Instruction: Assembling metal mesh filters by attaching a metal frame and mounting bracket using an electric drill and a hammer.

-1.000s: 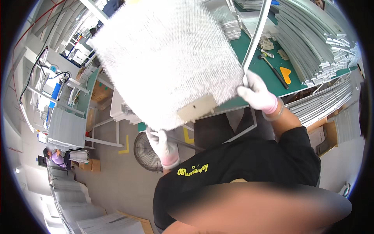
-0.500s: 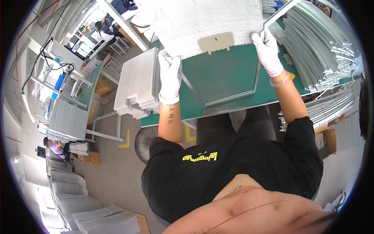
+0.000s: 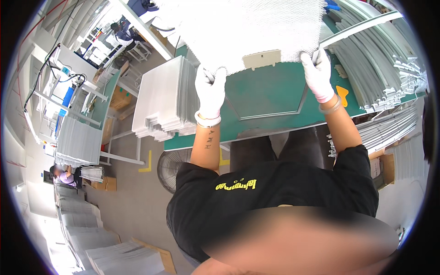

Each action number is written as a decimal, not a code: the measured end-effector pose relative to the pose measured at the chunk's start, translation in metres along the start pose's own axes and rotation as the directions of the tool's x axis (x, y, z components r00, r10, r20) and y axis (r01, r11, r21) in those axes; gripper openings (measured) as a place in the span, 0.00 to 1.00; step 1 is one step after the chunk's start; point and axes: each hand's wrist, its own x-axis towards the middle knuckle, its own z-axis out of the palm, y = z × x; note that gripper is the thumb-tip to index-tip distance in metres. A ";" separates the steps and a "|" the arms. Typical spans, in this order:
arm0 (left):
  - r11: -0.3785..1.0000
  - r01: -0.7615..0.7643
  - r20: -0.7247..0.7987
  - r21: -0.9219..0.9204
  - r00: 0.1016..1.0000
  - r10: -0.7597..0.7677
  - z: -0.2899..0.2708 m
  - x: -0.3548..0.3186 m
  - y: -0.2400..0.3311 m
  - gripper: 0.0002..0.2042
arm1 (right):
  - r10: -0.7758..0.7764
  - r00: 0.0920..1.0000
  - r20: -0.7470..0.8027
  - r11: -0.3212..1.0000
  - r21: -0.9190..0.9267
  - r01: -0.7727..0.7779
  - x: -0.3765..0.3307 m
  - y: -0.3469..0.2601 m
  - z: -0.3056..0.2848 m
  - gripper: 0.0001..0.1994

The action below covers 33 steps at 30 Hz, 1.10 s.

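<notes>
A large white honeycomb-textured sheet is held up above the far side of the green worktable. My left hand, in a white glove, pinches the sheet's near left corner. The near right corner is in my gloved right hand, its thumb and fingers closed on the edge. A small beige plate with little tabs sits at the middle of the sheet's near edge. Below, a thin metal frame lies flat on the green top, its far part hidden by the sheet.
A stack of white panels stands left of my left hand. Metal strips are piled at the right, with a yellow scraper beside them. A white post crosses the far right. A floor fan stands below the table's left end.
Both hands have shifted to the right with the sheet, the left hand more than the right. The beige plate has moved right and slightly nearer. More of the yellow scraper shows.
</notes>
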 end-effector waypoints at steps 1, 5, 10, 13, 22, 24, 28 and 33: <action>0.992 -0.093 0.025 0.082 0.996 0.091 0.000 0.000 -0.004 0.04 | 0.025 1.000 -0.009 1.000 -0.016 -0.025 -0.003 -0.004 0.002 0.12; 0.996 -0.087 -0.042 0.019 0.995 0.088 0.006 -0.001 -0.007 0.08 | 0.087 0.996 -0.006 0.992 0.095 -0.086 -0.004 0.002 -0.003 0.10; 0.986 -0.135 0.005 0.098 0.991 0.135 0.001 -0.006 -0.021 0.17 | 0.119 0.992 0.047 0.993 -0.022 -0.118 -0.008 0.006 -0.004 0.11; 0.987 -0.100 0.020 0.123 0.995 0.099 -0.007 -0.008 -0.030 0.16 | 0.107 0.994 0.037 0.986 0.123 -0.111 -0.005 -0.007 -0.005 0.09; 0.989 0.058 0.037 -0.135 0.998 -0.053 -0.007 0.011 -0.006 0.13 | 0.165 0.986 -0.027 0.969 -0.182 -0.167 0.006 -0.025 -0.001 0.06; 0.992 -0.096 -0.094 0.077 0.990 0.103 0.008 0.002 0.003 0.14 | 0.111 0.988 -0.108 0.951 -0.276 -0.137 -0.001 -0.031 0.013 0.08; 0.995 -0.015 -0.098 -0.104 0.995 0.005 0.009 0.000 0.005 0.13 | 0.020 0.991 -0.131 0.982 -0.184 -0.044 -0.008 -0.023 0.005 0.07; 0.997 0.017 -0.100 -0.074 0.995 -0.024 0.006 -0.003 0.003 0.12 | 0.197 0.980 -0.033 0.974 0.118 -0.192 -0.008 -0.028 0.005 0.06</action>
